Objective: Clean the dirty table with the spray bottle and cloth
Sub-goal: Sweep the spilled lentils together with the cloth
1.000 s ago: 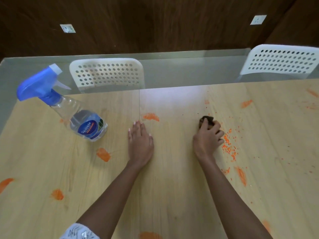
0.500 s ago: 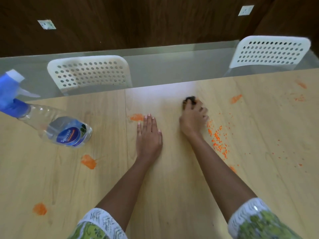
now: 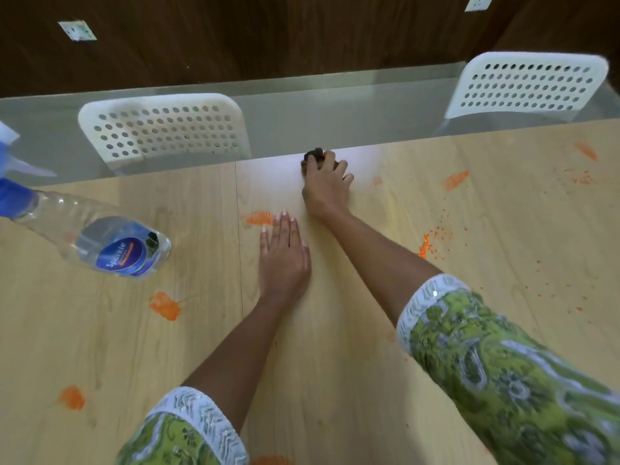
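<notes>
Spray bottle [image 3: 100, 236], clear plastic with a blue trigger head, lying tilted on the table [image 3: 335, 380]: blue oval label reading "Sparkle" in white script; a red band of smaller print beneath it is too small to read. No other legible text, numbers or signs.

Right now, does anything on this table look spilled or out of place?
Yes. Orange smears and scattered orange crumbs dirty the wooden table, and the spray bottle leans tilted at the left, though that may be lens distortion.
</notes>
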